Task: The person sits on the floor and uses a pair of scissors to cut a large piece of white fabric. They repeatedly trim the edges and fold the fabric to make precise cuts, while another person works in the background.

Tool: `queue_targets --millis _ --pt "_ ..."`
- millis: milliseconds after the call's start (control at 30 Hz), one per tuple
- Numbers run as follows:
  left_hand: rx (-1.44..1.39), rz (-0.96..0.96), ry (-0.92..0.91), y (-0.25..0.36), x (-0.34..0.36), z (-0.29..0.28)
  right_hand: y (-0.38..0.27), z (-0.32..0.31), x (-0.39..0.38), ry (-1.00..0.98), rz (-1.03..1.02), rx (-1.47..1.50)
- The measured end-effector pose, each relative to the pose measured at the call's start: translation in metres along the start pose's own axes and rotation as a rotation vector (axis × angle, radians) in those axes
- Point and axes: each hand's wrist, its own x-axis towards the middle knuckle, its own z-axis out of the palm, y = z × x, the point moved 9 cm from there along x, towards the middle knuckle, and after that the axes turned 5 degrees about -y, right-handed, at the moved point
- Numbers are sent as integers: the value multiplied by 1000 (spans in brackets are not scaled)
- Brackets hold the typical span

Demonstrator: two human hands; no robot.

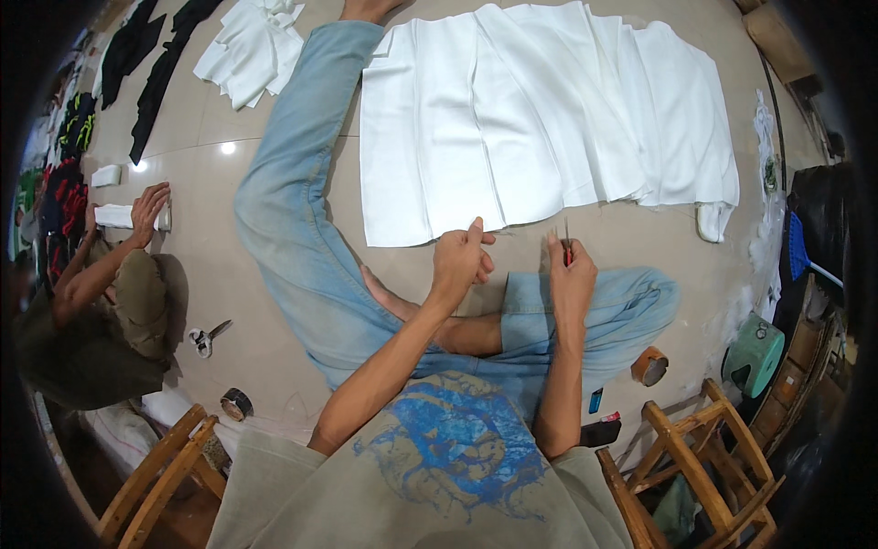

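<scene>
White cloth (pixel 457 119) lies spread in overlapping layered panels on the floor ahead of me. At its near edge is my left hand (pixel 462 263), fingers curled and one fingertip overlapping the border; whether it pinches cloth or thread is hidden. My right hand (pixel 572 279) is closed around small snips (pixel 568 252) with a red and black handle, the thin dark blade pointing away from me. The blade stands just short of the cloth's near edge, to the right of my left hand. My legs in blue jeans lie on either side.
Another white cloth pile (pixel 251 50) and black garments (pixel 146 73) lie far left. A co-worker's hand (pixel 148 212) rests on a folded white bundle. Scissors (pixel 208 339), tape rolls (pixel 236 403), wooden stools (pixel 704 448) and a green box (pixel 754 355) stand around me.
</scene>
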Motion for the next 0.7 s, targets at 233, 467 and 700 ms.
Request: queue_targets --millis 233,467,700 --pt "192 132 92 10 4 -5 15 88 3 -386 292 771" --pt "393 254 293 28 -4 -23 0 24 -2 -258 -101 74" --pt "-362 86 20 5 11 9 -21 -35 -7 22 -47 -446"
